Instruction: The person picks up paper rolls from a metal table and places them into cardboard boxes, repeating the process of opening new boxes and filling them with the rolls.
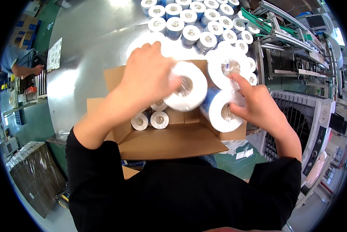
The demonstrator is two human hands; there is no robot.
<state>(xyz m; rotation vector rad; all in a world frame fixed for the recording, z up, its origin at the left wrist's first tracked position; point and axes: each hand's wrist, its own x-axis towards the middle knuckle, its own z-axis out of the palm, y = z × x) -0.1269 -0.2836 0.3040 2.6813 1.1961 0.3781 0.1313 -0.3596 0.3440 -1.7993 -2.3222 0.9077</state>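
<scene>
My left hand (148, 73) is above an open cardboard box (173, 145), its thumb at the hollow core of a film-wrapped white roll (198, 91). A blurred white shape, perhaps another roll, shows behind its raised fingers. Over the box's right side, my right hand (260, 106) grips two rolls with blue sides. Its index finger reaches into the core of the upper roll (218, 69). The thumb is at the core of the lower roll (216, 116). Inside the box, several smaller-looking rolls (159, 120) stand on end, partly hidden by my left forearm.
Many white and blue rolls (175, 24) stand on the shiny metal table (88, 50) beyond the box. A metal-framed machine (293, 46) and a pale slatted unit (293, 116) are at the right. Flattened cardboard (36, 174) lies lower left. Another person (20, 62) works far left.
</scene>
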